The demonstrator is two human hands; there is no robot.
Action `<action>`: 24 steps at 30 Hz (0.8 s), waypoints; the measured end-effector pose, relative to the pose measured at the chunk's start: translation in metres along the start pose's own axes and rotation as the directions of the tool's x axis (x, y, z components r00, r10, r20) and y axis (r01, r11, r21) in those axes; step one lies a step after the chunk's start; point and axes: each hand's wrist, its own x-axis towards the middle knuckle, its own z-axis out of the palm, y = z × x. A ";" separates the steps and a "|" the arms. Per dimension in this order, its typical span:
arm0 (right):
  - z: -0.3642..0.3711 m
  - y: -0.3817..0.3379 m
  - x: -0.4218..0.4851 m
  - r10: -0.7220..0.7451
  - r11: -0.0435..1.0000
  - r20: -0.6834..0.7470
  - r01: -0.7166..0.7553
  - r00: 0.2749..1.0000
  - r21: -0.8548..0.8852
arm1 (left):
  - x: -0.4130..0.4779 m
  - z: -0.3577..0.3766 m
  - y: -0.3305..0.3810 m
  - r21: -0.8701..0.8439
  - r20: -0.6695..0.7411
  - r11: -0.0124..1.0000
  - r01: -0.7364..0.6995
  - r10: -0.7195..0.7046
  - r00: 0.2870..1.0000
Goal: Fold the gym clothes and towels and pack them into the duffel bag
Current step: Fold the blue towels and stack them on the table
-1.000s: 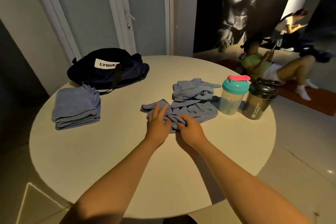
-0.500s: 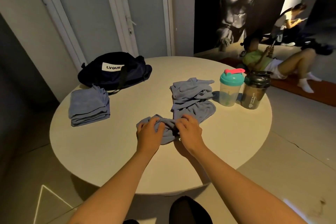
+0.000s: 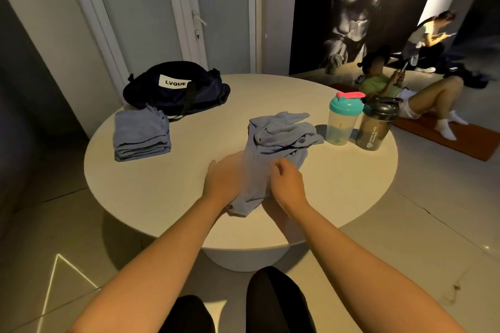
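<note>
Duffel bag (image 3: 176, 90) closed, towels (image 3: 140, 135) outside.

Two bare forearms, no sleeves, watch or jewellery showing, ending in left hand (image 3: 226, 184) and right hand (image 3: 288, 186) with bare fingers (image 3: 280, 169); below, two knees (image 3: 273, 303) in plain black fabric.

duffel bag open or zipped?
Cannot tell. The duffel bag lies slumped behind the folded stack; its zipper is not visible and nothing pokes out.

Hands (image 3: 224, 184) lifted towel (image 3: 257, 170) nearer
</note>
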 end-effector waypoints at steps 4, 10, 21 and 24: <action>-0.002 0.020 0.026 -0.090 0.917 0.046 0.101 0.995 -0.386 | 0.018 0.012 0.009 0.143 0.212 0.989 -0.049 0.018 0.977; -0.011 0.017 0.066 0.037 0.863 0.148 0.043 0.988 -0.504 | 0.040 0.035 0.025 0.260 0.241 0.965 -0.039 -0.026 0.970; -0.009 0.022 0.166 -0.064 0.895 0.042 0.076 0.997 -0.439 | 0.077 0.007 -0.012 0.333 0.029 0.939 0.079 -0.094 0.995; -0.009 0.021 0.194 0.147 0.910 -0.088 -0.169 0.985 -0.379 | 0.084 -0.010 -0.032 0.461 -0.060 0.869 0.178 -0.170 0.984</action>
